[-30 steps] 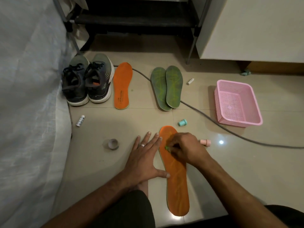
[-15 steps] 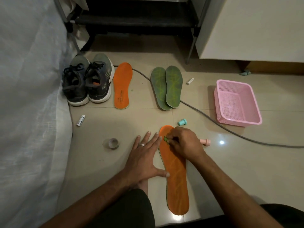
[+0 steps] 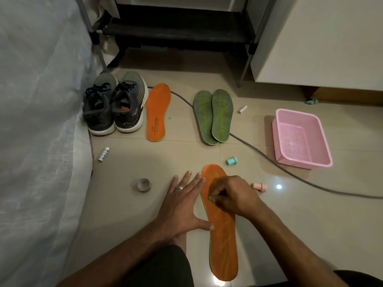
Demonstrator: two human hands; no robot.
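Orange insole [image 3: 222, 235] is lying on the floor [image 3: 310, 224], left of the pink basket [image 3: 323, 160]. The right hand [image 3: 234, 198] is pinching a small green stick [image 3: 211, 198] in a tight grip against it. The left hand [image 3: 182, 206] is lying flat, grip wide open, thumb pressing the edge. Pressing firmly there should be stopping any sliding.

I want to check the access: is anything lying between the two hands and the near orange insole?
Nothing visible does. The left hand lies flat, thumb on the near orange insole; the right hand pinches a small green piece against it.
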